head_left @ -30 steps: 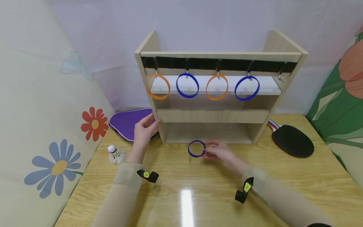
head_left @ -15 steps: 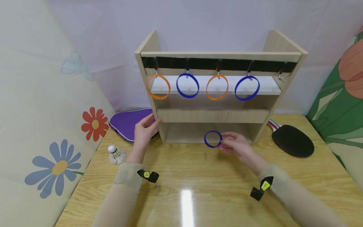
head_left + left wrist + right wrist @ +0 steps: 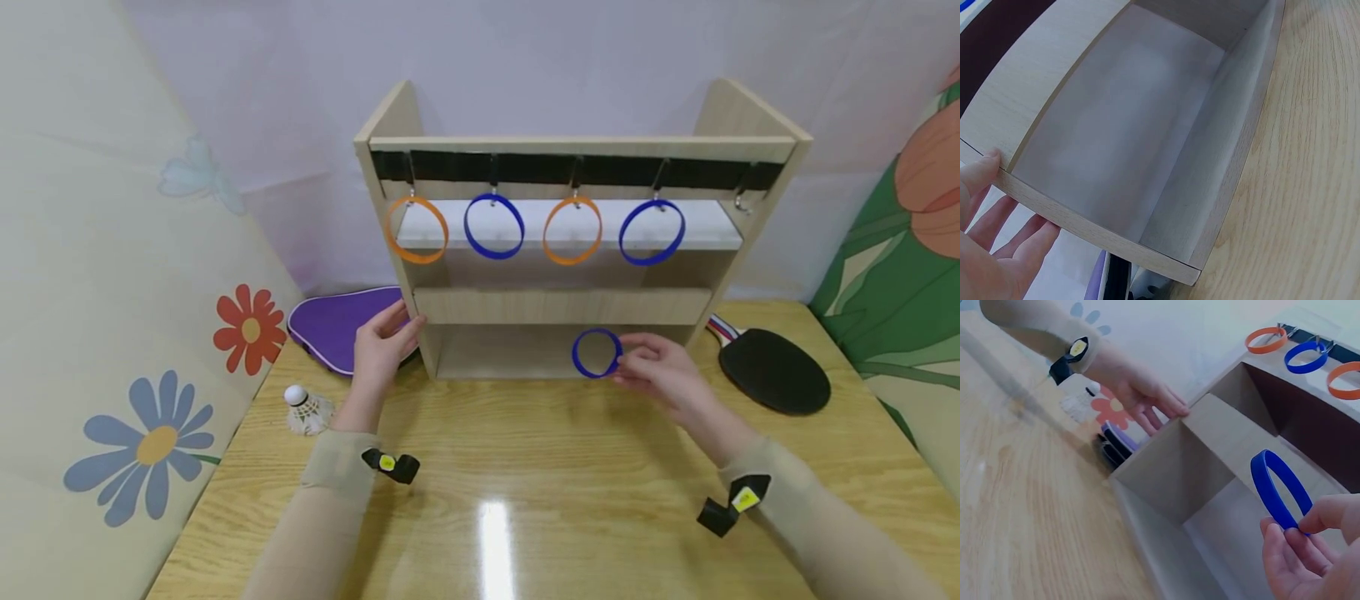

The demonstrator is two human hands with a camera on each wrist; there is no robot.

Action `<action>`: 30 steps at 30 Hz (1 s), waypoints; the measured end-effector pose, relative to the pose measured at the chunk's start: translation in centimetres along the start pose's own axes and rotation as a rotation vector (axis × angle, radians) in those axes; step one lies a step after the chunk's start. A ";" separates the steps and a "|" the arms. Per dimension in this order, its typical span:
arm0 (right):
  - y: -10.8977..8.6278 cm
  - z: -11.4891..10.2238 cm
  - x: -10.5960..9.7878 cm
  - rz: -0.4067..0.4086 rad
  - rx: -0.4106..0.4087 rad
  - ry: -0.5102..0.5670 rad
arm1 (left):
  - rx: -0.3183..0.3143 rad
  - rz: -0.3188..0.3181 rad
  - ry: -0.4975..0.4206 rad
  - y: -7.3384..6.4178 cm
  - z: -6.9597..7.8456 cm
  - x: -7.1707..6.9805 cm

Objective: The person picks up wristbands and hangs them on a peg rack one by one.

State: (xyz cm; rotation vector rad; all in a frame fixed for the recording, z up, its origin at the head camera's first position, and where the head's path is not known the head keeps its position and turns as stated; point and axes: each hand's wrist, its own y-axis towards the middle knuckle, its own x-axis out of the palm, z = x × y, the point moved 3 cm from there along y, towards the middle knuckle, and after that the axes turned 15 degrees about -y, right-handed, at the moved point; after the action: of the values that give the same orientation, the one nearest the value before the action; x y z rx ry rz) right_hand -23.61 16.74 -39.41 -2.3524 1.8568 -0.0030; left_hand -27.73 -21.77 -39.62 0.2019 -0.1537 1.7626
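Note:
Between thumb and fingertips my right hand (image 3: 663,375) pinches a blue wristband (image 3: 597,353), held upright in front of the wooden shelf's bottom compartment. The right wrist view shows the same blue band (image 3: 1272,487) at the right fingertips. My left hand (image 3: 384,343) rests on the left side panel of the wooden shelf (image 3: 562,306). In the left wrist view, its thumb touches the front edge and its extended fingers lie along the outer side. From hooks on the shelf's black strip hang two orange wristbands (image 3: 417,260) and two blue wristbands (image 3: 495,253); the far-right hook (image 3: 742,205) is bare.
A purple racket case (image 3: 330,329) lies left of the shelf, with a shuttlecock (image 3: 306,408) in front of it. At the right, a black table tennis paddle (image 3: 776,372) rests on the wooden table (image 3: 450,483). Flower-printed cloths stand at both sides.
My right hand has moved right and upward with the blue wristband, from the table area before the shelf to in front of its lower right part. The left hand stays in place.

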 end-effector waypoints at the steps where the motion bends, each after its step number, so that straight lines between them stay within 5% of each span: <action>1: -0.1 -0.1 -0.2 0.001 -0.005 0.003 | 0.002 -0.001 0.001 0.0 0.0 0.0; 13: -1.5 -1.8 -2.0 0.005 -0.028 -0.006 | -0.006 0.013 0.007 0.0 0.0 0.0; 30: -3.3 -3.1 -4.9 -0.016 -0.068 0.146 | 0.001 0.003 0.014 0.0 0.0 0.0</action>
State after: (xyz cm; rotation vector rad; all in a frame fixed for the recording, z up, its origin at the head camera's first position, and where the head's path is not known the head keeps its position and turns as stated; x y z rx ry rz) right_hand -21.89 21.92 -35.51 -2.4741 1.9314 -0.1178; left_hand -27.72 -21.79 -39.62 0.1898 -0.1435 1.7666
